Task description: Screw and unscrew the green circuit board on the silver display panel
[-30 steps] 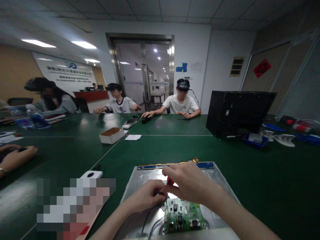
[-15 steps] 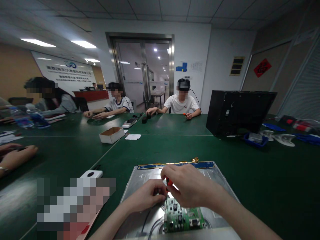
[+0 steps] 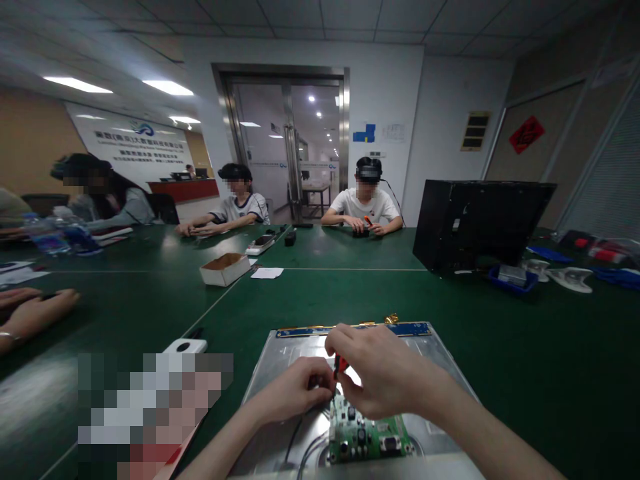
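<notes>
Head view, nearest first: the green circuit board (image 3: 367,430) lies on a metal panel (image 3: 443,380), just below the right hand (image 3: 385,373), whose grip pinches the red handle of what looks like a screwdriver (image 3: 341,363). The left hand (image 3: 295,390) sits just beside it, fingers curled in near the tool's lower end; whether its grip pinches anything, I cannot tell. A tip that slipped under a sideways push could scratch the board or jab the left fingers, and a forearm snagging the dark cables (image 3: 306,445) below the left grip might tug them. Beyond the grips, ahead and left on the worktop (image 3: 350,300), stands an open white box (image 3: 217,275); its brown inside shows, but not its whole floor. Ahead and right, a blue tray (image 3: 520,289) holds a grey block (image 3: 513,274). Plastic bottles (image 3: 75,233) stand far left, contents unclear.
</notes>
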A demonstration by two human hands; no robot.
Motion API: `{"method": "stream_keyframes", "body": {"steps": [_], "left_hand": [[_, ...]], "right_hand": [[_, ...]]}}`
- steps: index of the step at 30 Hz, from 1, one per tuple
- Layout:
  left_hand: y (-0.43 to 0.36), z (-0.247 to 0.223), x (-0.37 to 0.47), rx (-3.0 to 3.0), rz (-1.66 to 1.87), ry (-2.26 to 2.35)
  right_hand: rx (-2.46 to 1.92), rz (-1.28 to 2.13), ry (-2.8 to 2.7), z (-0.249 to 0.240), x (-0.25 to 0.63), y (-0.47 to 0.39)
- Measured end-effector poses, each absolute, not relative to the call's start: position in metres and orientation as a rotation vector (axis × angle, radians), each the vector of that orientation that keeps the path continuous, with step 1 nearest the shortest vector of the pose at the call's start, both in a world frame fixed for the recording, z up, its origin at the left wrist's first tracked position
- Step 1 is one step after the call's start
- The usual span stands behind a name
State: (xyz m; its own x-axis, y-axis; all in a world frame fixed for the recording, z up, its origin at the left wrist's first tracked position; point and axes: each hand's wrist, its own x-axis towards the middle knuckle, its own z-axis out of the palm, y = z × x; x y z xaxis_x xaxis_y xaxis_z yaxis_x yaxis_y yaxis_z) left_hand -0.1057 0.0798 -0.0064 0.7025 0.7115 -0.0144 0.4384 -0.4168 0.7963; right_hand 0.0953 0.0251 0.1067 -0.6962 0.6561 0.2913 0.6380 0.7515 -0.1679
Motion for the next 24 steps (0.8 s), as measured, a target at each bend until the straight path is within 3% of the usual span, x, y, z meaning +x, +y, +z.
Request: {"method": "stream_keyframes", "body": {"steps": [12, 24], "left_hand": [[0.0764, 0.0025, -0.1054, 2.067, 0.416, 0.856], [0.0768, -0.0010, -0.1054, 2.074, 0.418, 0.879]], "right_hand": [[-1.120, -0.012, -2.600, 0.1080, 0.0901, 0.0265], [-0.994, 0.153, -2.611, 0.1073, 0.0952, 0.0225]]}}
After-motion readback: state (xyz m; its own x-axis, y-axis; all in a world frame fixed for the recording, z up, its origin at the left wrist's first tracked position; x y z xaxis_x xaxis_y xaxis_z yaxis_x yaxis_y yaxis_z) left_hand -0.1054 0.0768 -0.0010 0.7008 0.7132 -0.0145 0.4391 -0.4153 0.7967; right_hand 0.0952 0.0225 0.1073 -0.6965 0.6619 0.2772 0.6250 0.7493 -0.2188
